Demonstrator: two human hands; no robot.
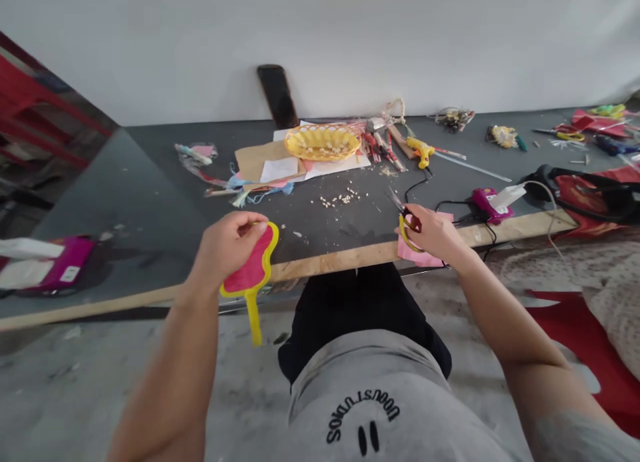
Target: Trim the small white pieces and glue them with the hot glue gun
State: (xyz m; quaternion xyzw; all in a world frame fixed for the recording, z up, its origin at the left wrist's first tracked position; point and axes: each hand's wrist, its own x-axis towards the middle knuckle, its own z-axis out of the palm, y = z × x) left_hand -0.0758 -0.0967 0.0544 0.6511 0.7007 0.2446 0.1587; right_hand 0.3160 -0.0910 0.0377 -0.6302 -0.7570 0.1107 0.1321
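Between the thumb and fingers of my left hand is a pink fan-shaped piece with a yellow border and a yellow handle. It hangs over the table's front edge, its handle pointing down, and my hand covers part of it. My right hand is closed around yellow-handled scissors, whose blades point up and left over the table. Pink paper lies under my right hand at the wooden edge. Small pale beads or chips are scattered on the table between my hands.
A yellow basket sits on papers near the wall, with a phone leaning behind. A yellow glue gun trails a cord toward a magenta power strip. Another magenta box stands left. More scissors lie far right.
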